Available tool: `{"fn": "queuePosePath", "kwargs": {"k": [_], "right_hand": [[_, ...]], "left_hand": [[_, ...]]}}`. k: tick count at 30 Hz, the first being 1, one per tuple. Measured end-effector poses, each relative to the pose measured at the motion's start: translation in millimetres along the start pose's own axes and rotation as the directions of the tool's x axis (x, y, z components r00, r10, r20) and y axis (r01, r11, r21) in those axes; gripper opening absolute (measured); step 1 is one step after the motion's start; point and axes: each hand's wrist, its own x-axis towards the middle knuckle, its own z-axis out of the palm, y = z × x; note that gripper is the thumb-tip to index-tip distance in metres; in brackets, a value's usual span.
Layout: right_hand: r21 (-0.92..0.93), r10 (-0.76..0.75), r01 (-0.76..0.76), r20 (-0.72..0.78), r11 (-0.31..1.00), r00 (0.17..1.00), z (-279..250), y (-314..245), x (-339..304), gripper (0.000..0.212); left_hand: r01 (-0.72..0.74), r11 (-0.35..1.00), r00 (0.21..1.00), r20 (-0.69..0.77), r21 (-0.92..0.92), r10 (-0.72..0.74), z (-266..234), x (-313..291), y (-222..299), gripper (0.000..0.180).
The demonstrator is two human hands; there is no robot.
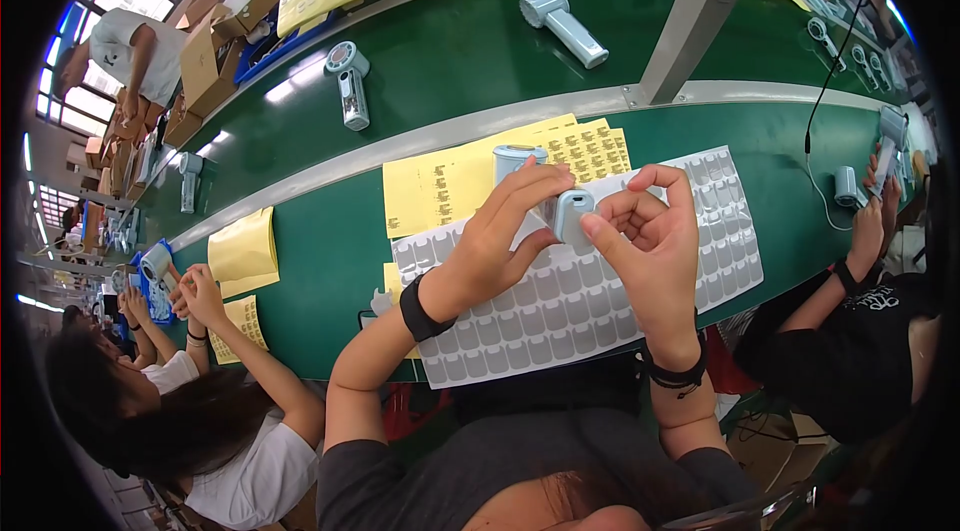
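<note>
Now, left fingers (518, 194) grip a pale-blue device (571, 223); right fingers (613, 243) touch it, hold unclear.

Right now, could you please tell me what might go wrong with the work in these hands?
The left hand holds the light-blue device above the sheet of grey stickers, so a slip might drop it there. That sheet overlaps the yellow label sheets, so a bump could shift both. The right hand also hangs over the stickers and might brush them.
</note>
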Motion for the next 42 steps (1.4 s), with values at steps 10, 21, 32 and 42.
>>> {"fn": "queuePosePath", "kwargs": {"k": [10, 21, 32, 42], "right_hand": [[-0.006, 0.025, -0.025, -0.008, 1.000, 1.000, 0.4, -0.9, 0.5, 0.044], [-0.070, -0.022, 0.019, -0.037, 0.997, 0.999, 3.1, -0.7, 0.1, 0.045], [-0.610, 0.159, -0.093, 0.054, 0.787, 0.986, -11.7, 0.3, 6.2, 0.043], [-0.704, -0.096, 0.213, 0.202, 0.678, 0.975, -26.7, 65.5, 0.3, 0.016]], "left_hand": [[-0.001, 1.000, 1.000, 0.001, 0.007, 0.001, 1.1, -0.4, 0.5, 0.064], [-0.022, 1.000, 1.000, 0.004, 0.021, 0.022, 3.0, 0.0, 0.5, 0.063], [-0.151, 0.988, 0.988, -0.009, 0.021, 0.151, -5.4, 11.2, -5.6, 0.060], [-0.480, 0.633, 0.863, 0.454, 0.607, 0.219, -49.0, 104.0, -143.2, 0.048]]}}
